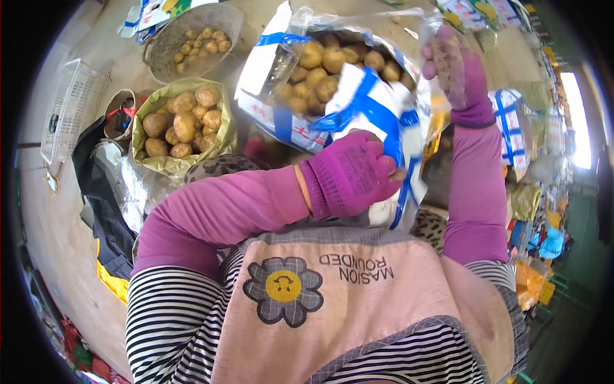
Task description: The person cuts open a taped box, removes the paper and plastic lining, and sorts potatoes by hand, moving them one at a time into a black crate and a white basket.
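Observation:
A white carton (300,125) with blue bands and red lettering stands before me, holding many potatoes (323,67) inside a clear plastic liner (377,25). My left hand (355,173), in a purple knit glove, is closed at the carton's blue-and-white flap (371,96), which folds over the near side. At the carton's right rim, my right hand (457,77), also gloved in purple, has its fingers curled on the liner's raised edge. The film partly covers these fingers and some blur softens them.
Left of the carton stands an olive-green bag (224,128) full of potatoes. Behind it, a round metal basin (163,38) holds smaller potatoes. A white plastic basket (73,109) is at far left. Another blue-banded white package (510,128) stands at right.

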Demonstrator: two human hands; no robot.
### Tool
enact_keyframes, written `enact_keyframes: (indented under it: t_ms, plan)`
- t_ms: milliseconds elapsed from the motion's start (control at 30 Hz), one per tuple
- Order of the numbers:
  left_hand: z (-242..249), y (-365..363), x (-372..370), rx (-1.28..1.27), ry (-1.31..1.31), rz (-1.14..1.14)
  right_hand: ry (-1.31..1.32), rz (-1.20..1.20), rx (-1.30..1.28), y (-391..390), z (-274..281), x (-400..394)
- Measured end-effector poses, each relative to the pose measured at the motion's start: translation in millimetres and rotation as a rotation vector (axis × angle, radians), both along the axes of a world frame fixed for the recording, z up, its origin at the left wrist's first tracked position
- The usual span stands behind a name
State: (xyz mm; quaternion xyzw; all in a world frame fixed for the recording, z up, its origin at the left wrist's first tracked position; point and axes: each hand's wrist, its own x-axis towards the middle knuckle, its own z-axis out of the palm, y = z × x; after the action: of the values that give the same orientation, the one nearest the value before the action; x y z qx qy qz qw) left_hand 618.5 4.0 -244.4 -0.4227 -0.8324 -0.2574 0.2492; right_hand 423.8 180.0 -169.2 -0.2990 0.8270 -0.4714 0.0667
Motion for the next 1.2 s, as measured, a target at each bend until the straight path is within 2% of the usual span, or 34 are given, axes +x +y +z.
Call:
enact_keyframes:
  t_ms: [33,100,133,167,200,233,267,300,367,433,500,600,700,767,833,867,900,933,1000,1033,1067,1100,1133,1167,1200]
  plan:
    - [12,-1,5,0.005,-0.033,0.011,-0.004,-0.113,0.09,23,1,1]
    - [27,-18,11,0.017,-0.089,0.046,-0.274,-0.184,-0.039,88,-36,31]
    - [-4,-37,2,0.321,-0.062,-0.025,-0.367,-0.219,0.018,104,-34,72]
    - [13,-73,6,0.332,-0.245,0.08,-0.535,-0.197,0.013,131,-50,99]
    - [14,-105,11,0.584,-0.352,0.225,-0.481,-0.112,0.16,142,-52,131]
    - [15,-138,16,0.881,-0.433,0.339,-0.592,-0.183,0.04,162,-70,164]
    - [3,-198,18,0.8,-0.382,0.531,-0.713,-0.215,0.147,162,-64,191]
    - [-8,-259,20,0.715,-0.344,0.721,-0.722,-0.133,0.193,183,-89,210]
    - [33,-270,28,0.321,0.012,0.887,-0.64,-0.057,0.325,175,-108,239]
    - [49,-271,20,0.156,0.068,0.91,-0.509,0.039,0.45,162,-136,263]
    - [58,-264,5,0.047,0.083,0.923,-0.322,0.153,0.574,151,-187,266]
    - [80,-251,-12,-0.023,0.145,0.917,-0.296,0.195,0.647,133,-235,242]
    - [118,-227,-9,-0.013,0.273,0.837,-0.124,0.359,0.917,125,-241,226]
    - [146,-198,-1,-0.006,0.382,0.71,-0.056,0.174,0.442,118,-178,234]
    - [163,-158,8,-0.016,0.472,0.52,-0.578,0.094,-0.286,100,-87,236]
    - [164,-133,7,-0.02,0.508,0.399,-0.614,0.16,-0.557,100,-61,232]
    - [158,-104,2,-0.009,0.524,0.257,-0.583,0.198,-0.694,98,-32,234]
    - [145,-69,-4,0.004,0.522,0.104,-0.436,0.202,-0.682,99,-17,235]
    - [110,11,-12,0.056,0.435,-0.179,0.197,0.123,-0.386,98,-27,234]
    - [81,51,-12,0.112,0.285,-0.263,0.528,0.065,-0.201,104,-31,237]
    - [48,79,-11,0.121,0.125,-0.34,0.739,0.013,-0.069,117,-40,240]
    - [21,104,-14,0.089,-0.038,-0.4,0.817,-0.053,0.006,131,-41,248]
    - [12,132,-18,0.024,-0.198,-0.434,0.563,-0.256,-0.16,157,-34,273]
    - [18,166,0,0.08,-0.401,-0.5,0.315,-0.433,-0.365,173,-23,302]
    - [25,196,17,0.093,-0.493,-0.563,0.068,-0.579,-0.587,183,-12,331]
